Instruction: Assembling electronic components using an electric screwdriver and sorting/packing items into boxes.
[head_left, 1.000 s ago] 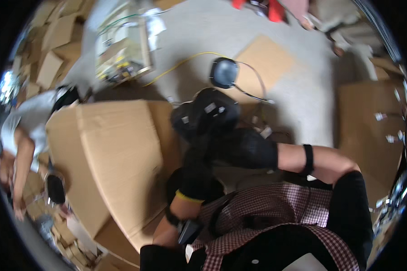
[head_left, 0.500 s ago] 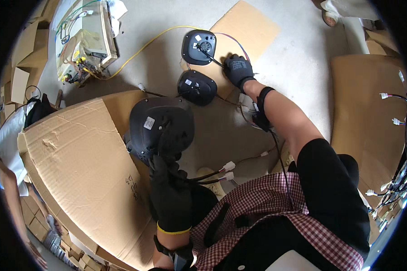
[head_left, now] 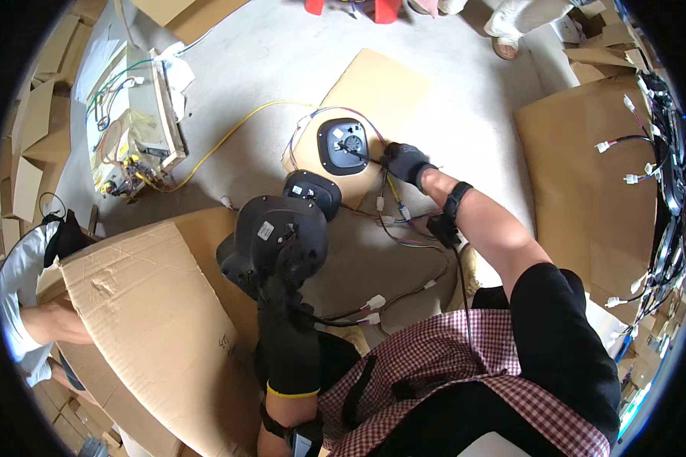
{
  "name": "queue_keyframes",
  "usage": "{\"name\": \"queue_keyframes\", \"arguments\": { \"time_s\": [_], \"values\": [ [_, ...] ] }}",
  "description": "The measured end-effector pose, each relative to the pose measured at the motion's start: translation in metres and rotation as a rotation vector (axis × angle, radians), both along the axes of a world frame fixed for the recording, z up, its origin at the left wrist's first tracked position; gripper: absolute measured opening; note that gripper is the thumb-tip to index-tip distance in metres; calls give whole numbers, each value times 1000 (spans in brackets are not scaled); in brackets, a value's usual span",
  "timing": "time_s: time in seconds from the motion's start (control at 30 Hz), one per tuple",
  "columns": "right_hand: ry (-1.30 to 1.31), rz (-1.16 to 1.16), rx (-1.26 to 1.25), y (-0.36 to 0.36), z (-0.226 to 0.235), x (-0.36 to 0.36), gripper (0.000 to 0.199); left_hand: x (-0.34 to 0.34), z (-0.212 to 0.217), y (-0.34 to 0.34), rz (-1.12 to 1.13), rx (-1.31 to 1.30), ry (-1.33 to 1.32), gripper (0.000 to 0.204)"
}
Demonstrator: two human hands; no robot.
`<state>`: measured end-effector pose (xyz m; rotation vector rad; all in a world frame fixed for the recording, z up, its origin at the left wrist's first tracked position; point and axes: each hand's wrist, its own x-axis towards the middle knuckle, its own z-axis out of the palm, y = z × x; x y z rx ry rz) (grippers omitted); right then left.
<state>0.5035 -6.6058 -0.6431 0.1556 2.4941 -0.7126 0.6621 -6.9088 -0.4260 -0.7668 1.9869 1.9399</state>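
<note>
My left hand [head_left: 280,293], in a black glove, is closed on a black rounded plastic housing [head_left: 301,228] with a white label. A second black part [head_left: 238,263] shows behind that housing, partly hidden. White connectors [head_left: 373,303] hang on dark cables to the right of this hand. My gloved right hand [head_left: 406,164] is closed around the black cable [head_left: 367,158] of a squarish black housing [head_left: 332,135], which lies on a flat cardboard sheet [head_left: 373,84]. Between the two hands, another black housing [head_left: 317,186] is partly covered by the one in my left hand.
A large open carton [head_left: 152,297] stands at my left, with a person's arm [head_left: 53,324] beyond it. At the far left is a board with wiring [head_left: 141,114], from which a yellow wire [head_left: 236,126] runs to the sheet. Cables with white connectors [head_left: 633,179] hang over a carton [head_left: 587,190] at right.
The view has shifted, showing more floor ahead. The left-hand housing has turned and now overlaps the middle one. Beside my right hand, coloured wires with white connectors show more fully.
</note>
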Motion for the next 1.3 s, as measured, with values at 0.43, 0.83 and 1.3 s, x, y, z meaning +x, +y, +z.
{"name": "queue_keyframes", "arguments": {
  "time_s": [0.43, 0.83, 1.3],
  "values": [
    [134, -583, -219, -45, -67, -4, 56, 4, 14, 11, 87, -64, -90, 20],
    [259, -614, -873, -31, -35, 22, 10, -2, 21, 18, 264, 213, -138, 20],
    [438, -582, -480, -45, -48, 34, 17, 16, 27, 16, 242, -24, -43, 19]
  ]
}}
